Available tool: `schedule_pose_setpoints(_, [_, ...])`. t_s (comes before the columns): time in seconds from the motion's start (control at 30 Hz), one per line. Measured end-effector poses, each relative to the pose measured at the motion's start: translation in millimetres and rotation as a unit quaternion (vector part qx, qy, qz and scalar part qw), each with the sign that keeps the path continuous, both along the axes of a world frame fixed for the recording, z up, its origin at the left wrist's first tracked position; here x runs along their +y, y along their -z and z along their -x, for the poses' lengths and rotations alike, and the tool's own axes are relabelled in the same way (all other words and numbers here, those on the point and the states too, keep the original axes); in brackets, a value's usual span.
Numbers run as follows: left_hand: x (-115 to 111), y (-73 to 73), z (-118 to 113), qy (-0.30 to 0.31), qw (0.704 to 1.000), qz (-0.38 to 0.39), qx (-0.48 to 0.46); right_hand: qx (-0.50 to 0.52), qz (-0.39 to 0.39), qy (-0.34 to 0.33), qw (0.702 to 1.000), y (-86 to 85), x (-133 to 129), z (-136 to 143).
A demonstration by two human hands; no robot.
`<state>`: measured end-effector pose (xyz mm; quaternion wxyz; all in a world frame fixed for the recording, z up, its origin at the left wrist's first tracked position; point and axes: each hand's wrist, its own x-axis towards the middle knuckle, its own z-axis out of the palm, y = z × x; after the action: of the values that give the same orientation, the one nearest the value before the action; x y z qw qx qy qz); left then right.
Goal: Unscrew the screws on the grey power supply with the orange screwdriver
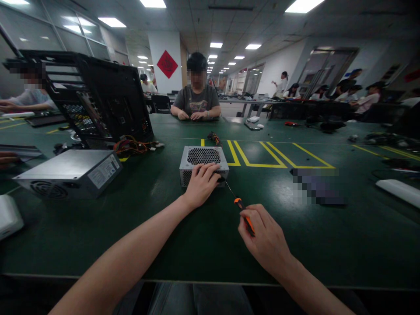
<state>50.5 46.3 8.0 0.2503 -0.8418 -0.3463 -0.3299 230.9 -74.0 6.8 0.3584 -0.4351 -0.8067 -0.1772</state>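
Note:
A silver power supply unit [204,154] with a honeycomb vent on top stands on the green table in front of me. My left hand [201,186] grips its near edge, with the fingers over the top and the thumb by the front face. In my right hand [264,232] is a screwdriver [238,203] with an orange and black handle. Its thin shaft points up and left to the lower right corner of the front face. Whether the tip sits in a screw is too small to tell.
Left of me stand a second power supply unit [70,168], a black computer case [121,105] and a bundle of coloured cables [133,146]. A blurred flat object [318,186] lies to the right. Across the table sits a person [197,98].

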Motion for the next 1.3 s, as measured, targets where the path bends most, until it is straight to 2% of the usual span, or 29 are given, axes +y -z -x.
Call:
schedule_pose_setpoints(0.4, [0.2,0.7,0.4,0.000,1.000,0.003,0.003,-0.010,0.000,0.011,1.000,-0.7,0.5,1.6])
schedule_pose_setpoints(0.57, [-0.6,-0.4,0.2,-0.002,1.000,0.007,0.009,-0.072,-0.028,0.024,0.997,-0.7,-2.8,3.5])
schedule_pose_setpoints(0.7, [-0.9,-1.0,0.9,-0.002,1.000,0.005,0.013,-0.120,-0.059,-0.005,0.991,1.3,-5.5,0.3])
schedule_pose_setpoints(0.9, [-0.6,-0.4,1.0,0.002,1.000,0.001,0.005,-0.091,-0.048,0.001,0.995,6.1,-3.6,-3.6])
schedule_pose_setpoints(1.1, [-1.8,-1.5,1.0,0.001,1.000,0.009,0.006,-0.100,-0.042,-0.011,0.994,-0.3,-5.9,3.7])
schedule_pose_setpoints(1.3, [-0.7,0.1,0.7,0.002,1.000,0.006,0.001,-0.098,-0.080,0.035,0.991,-0.1,-5.6,0.9])
